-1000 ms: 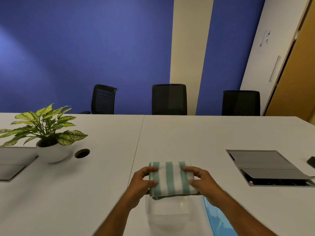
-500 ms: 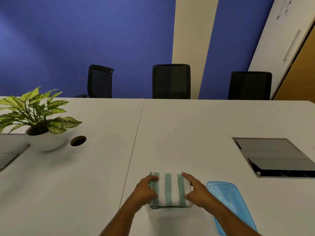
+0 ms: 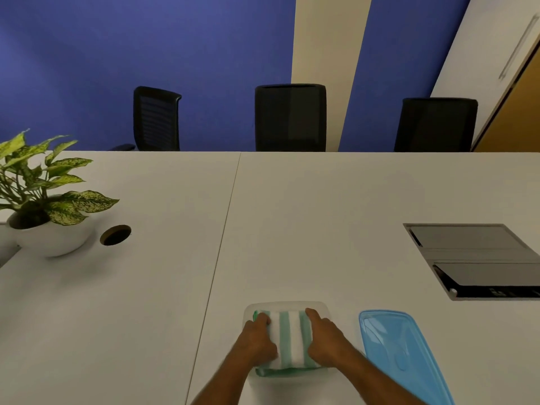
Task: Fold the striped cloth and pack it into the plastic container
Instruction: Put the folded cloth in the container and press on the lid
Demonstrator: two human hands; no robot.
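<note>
The green-and-white striped cloth [image 3: 289,340], folded into a thick rectangle, lies inside the clear plastic container [image 3: 287,306] near the table's front edge. My left hand [image 3: 257,342] presses on the cloth's left side and my right hand [image 3: 324,339] on its right side, fingers curled over the edges. Only the container's far rim and corners show around the cloth; its near wall is partly hidden by my wrists.
The blue lid [image 3: 400,355] lies flat on the white table [image 3: 321,214] just right of the container. A grey cable hatch [image 3: 473,258] is at the right, a potted plant [image 3: 43,211] and a round grommet hole [image 3: 115,235] at the left. Black chairs [image 3: 290,118] stand behind the table.
Both hands have lowered the folded cloth from above the container down into it. The view has tilted down, bringing the blue lid into sight.
</note>
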